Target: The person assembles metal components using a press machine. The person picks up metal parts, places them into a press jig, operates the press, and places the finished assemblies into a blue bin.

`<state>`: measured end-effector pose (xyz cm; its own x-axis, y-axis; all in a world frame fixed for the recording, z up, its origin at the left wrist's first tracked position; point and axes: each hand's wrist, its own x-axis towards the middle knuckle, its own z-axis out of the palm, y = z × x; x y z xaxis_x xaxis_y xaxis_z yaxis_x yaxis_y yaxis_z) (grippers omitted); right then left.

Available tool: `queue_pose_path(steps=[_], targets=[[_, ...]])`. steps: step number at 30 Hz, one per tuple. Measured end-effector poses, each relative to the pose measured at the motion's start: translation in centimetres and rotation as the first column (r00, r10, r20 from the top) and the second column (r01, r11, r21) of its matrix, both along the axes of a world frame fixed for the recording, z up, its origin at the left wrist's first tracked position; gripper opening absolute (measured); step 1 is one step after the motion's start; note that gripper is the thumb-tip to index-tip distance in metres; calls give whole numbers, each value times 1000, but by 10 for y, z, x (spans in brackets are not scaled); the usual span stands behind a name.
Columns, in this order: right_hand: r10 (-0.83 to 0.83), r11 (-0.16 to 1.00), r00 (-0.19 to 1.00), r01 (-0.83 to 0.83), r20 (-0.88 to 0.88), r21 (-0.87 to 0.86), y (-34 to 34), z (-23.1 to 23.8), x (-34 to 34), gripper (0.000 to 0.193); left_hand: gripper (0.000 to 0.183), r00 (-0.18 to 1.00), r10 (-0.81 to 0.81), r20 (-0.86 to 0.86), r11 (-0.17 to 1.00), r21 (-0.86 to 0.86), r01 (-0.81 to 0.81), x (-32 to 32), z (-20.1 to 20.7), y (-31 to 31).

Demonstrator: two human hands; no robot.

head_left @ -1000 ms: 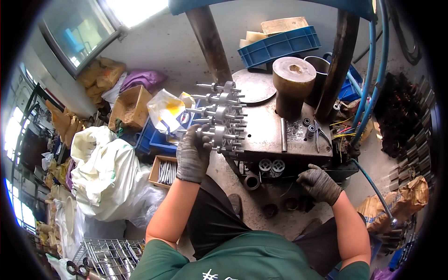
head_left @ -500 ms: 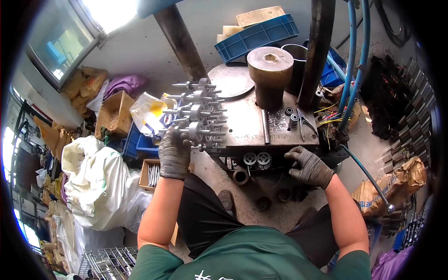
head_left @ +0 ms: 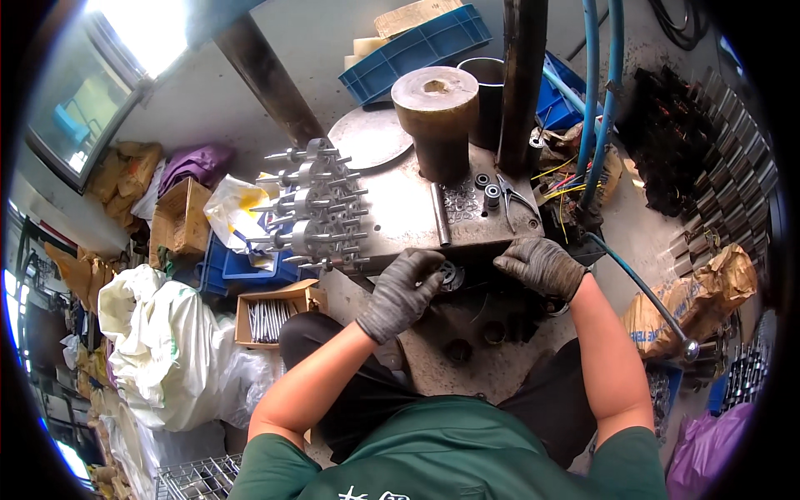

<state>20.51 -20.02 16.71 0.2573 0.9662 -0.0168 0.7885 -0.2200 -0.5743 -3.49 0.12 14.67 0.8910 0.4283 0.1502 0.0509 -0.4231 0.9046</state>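
Observation:
My left hand (head_left: 402,293), in a grey work glove, hovers by the front edge of the metal worktable (head_left: 400,212). Its fingers are curved, with a gap to the thumb and nothing visible between them. Beside its fingertips a round spoked metal part (head_left: 452,277) shows below the edge, partly hidden. My right hand (head_left: 543,265), gloved alike, is at the table's front right corner. Its fingertips are drawn together; anything in them is hidden. Several grey metal parts with shafts through them (head_left: 315,200) stand in a row along the table's left side.
On the table are a thick steel cylinder (head_left: 435,125), a rod (head_left: 440,214), loose rings (head_left: 461,200), small bearings (head_left: 492,197) and pliers (head_left: 515,204). A carton of pins (head_left: 268,318) and a white sack (head_left: 158,342) lie left. A ball-ended lever (head_left: 646,300) juts out right.
My left hand has left the row of shafted parts and moved right to the table's front edge. My right hand's fingers have drawn together near the table corner. The view has shifted.

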Motion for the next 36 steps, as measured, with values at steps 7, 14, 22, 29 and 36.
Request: queue_pose_path(steps=[7, 14, 22, 29, 36], targets=[[-474, 818, 880, 423, 41, 391, 17, -14, 18, 24, 42, 982, 12, -188, 716, 687, 123, 69, 13, 29], [-566, 820, 757, 476, 328, 317, 49, -34, 38, 54, 29, 983, 184, 11, 713, 687, -141, 85, -19, 52], [-584, 810, 713, 547, 389, 212, 62, -27, 41, 57, 39, 977, 130, 170, 614, 760, -214, 89, -24, 45], [-695, 634, 683, 730, -225, 256, 58, -24, 60, 52, 57, 999, -14, -30, 566, 824, 33, 106, -32, 9], [-264, 456, 176, 889, -948, 38, 39, -21, 72, 8, 58, 992, 15, -127, 568, 818, 96, 100, -27, 12]])
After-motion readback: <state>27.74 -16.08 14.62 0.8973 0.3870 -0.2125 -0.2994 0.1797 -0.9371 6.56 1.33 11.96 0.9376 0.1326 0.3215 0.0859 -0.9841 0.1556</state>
